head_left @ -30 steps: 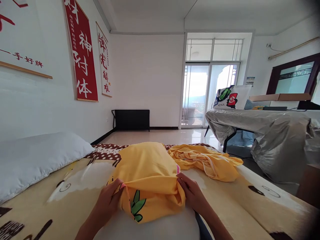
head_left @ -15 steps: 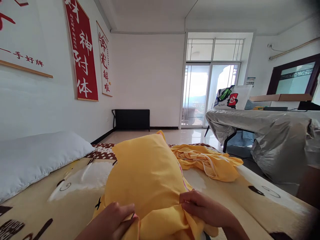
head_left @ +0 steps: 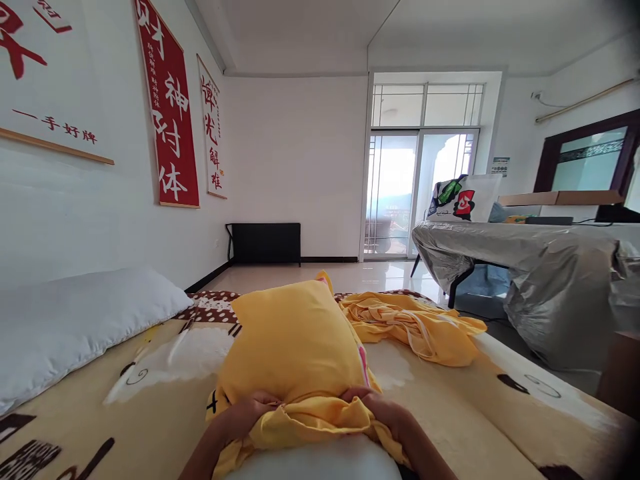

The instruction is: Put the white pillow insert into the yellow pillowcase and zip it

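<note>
A yellow pillowcase (head_left: 290,340) with pink edging lies in front of me, filled out at its far part by a pillow. Its near end is bunched into folds, and a white pillow (head_left: 315,463) shows out of the opening at the bottom of the view. My left hand (head_left: 253,413) is closed on the bunched fabric at the left side of the opening. At the right side, my right hand (head_left: 375,407) grips the same gathered edge. Some fingertips of both hands are hidden in the folds.
Another white pillow (head_left: 90,327) rests at the left on the patterned blanket (head_left: 165,400). A crumpled yellow cloth (head_left: 415,327) lies to the right. Beyond stand a table under silver plastic sheeting (head_left: 545,267) and a black folded panel (head_left: 265,243) by the wall.
Both hands have moved forward and a little inward along the pillowcase, with its near fabric gathered up. More of the white pillow now shows at the opening.
</note>
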`<action>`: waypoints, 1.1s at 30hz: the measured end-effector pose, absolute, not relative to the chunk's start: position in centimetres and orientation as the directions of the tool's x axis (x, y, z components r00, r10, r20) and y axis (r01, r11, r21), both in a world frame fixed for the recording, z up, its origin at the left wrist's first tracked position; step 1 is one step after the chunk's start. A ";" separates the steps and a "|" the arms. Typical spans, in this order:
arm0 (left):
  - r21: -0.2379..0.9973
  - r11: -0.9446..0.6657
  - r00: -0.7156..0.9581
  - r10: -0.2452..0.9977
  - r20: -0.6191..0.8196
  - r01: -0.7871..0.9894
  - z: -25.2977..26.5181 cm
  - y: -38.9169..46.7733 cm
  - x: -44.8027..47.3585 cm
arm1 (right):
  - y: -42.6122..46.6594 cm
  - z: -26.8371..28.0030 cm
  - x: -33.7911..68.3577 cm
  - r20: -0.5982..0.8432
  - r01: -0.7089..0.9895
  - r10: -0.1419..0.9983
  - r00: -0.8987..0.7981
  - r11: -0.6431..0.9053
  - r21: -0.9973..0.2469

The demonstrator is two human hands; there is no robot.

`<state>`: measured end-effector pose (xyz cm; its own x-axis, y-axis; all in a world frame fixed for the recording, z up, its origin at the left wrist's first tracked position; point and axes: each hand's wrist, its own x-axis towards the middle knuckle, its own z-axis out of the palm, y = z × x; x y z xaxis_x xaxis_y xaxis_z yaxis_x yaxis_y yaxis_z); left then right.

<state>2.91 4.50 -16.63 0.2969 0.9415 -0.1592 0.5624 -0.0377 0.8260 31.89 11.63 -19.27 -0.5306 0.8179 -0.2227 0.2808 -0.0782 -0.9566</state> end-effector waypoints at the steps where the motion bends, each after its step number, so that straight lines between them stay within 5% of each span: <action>1: 0.823 -0.032 0.303 0.937 -0.173 0.568 -16.7 4.7 3.2 | 11.6 -19.2 31.8 -0.230 0.315 0.808 -0.542 -0.058 -0.947; 11: 0.814 0.010 0.307 0.923 -0.230 0.581 -12.5 2.5 3.9 | 9.7 -16.1 32.9 -0.254 0.442 0.792 -0.555 0.023 -0.897; 18: 0.844 -0.031 0.344 0.921 -0.184 0.535 -4.7 0.7 -0.3 | 11.3 -8.7 35.5 -0.092 0.495 0.788 -0.609 0.288 -0.820; 22: 0.712 -0.139 0.273 0.959 -0.077 0.688 0.9 1.5 -3.5 | 13.5 -2.9 37.4 0.115 0.631 0.783 -0.611 0.569 -0.527; 25: 0.466 -0.116 0.118 0.993 0.025 0.877 4.5 3.1 -4.9 | 16.3 1.0 38.4 0.262 0.817 0.868 -0.421 0.489 -0.306; 29: 0.018 0.052 -0.055 0.951 0.303 0.998 5.9 6.3 -4.4 | 19.0 2.7 37.6 0.381 0.893 0.899 -0.216 0.340 -0.294; 33: 0.022 0.069 -0.072 0.929 0.363 0.997 4.0 10.2 -3.5 | 15.7 -0.5 34.9 0.231 0.678 0.832 -0.504 0.547 -0.491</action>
